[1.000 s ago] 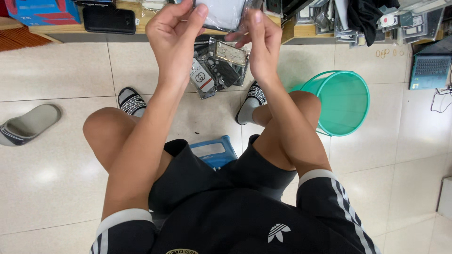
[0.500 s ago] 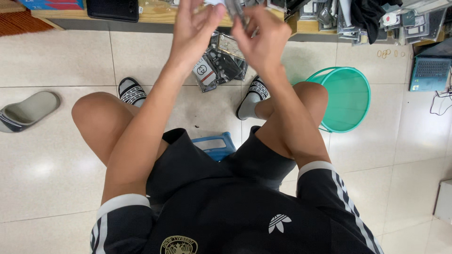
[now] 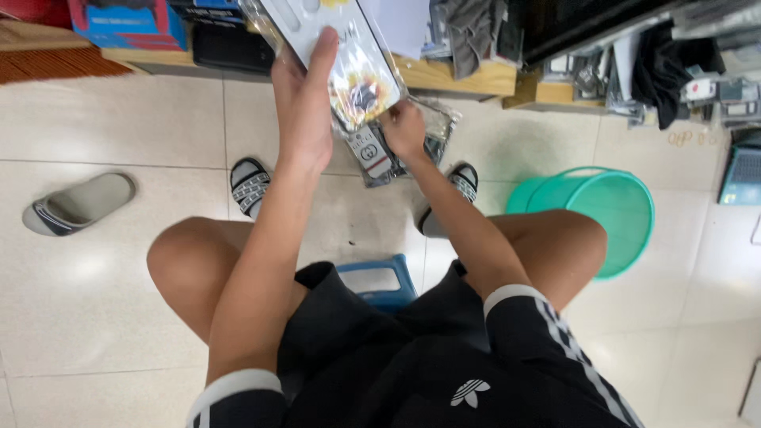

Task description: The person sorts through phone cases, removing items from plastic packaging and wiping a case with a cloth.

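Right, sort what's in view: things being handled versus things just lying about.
In hand:
- left hand holding clear-wrapped phone case
- right hand on pile of packaged cases

Lying about:
- green bucket
- loose slipper
- blue stool

The packet (image 3: 341, 55) in the left hand (image 3: 305, 119) is clear, with a white card and a dark and yellow flower-like print. The packets (image 3: 396, 147) on the floor under the right hand (image 3: 404, 131) are clear with dark contents. The bucket (image 3: 614, 210) is turquoise. The slides (image 3: 252, 184) are black with white stripes; the loose slipper (image 3: 75, 204) is grey. The stool (image 3: 376, 281) is blue. The shorts (image 3: 412, 364) are black with white stripes. The floor (image 3: 103, 317) is pale tile.
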